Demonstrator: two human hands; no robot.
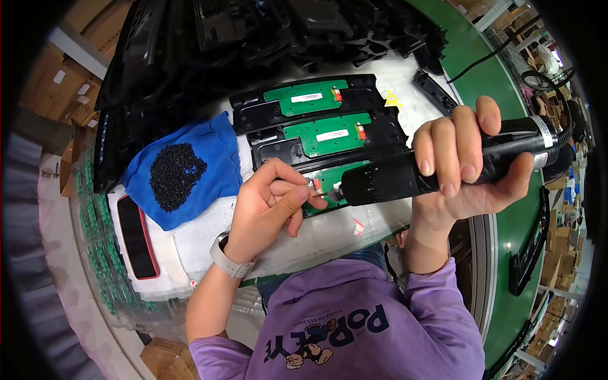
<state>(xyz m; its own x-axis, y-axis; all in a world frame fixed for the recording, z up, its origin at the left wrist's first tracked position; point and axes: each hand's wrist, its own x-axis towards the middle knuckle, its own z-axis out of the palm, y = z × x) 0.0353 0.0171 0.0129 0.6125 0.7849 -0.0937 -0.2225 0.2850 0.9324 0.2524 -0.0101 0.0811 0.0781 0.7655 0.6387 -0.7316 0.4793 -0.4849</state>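
Observation:
My right hand [465, 155] grips a black electric screwdriver [405, 177], its tip pointing left at a green circuit board [332, 183] set in a black plastic part. My left hand [272, 202] pinches something small at the board's left end, right by the driver's tip; it is too small to tell what. Two more black parts with green boards [316, 95] [335, 132] lie just beyond, side by side.
A blue cloth [209, 152] with a heap of small black screws [176, 176] lies to the left on white foam padding [202, 234]. A red-edged phone [138, 237] rests near the left edge. Black plastic housings [253, 31] are piled at the back. A green conveyor belt [506, 266] runs along the right.

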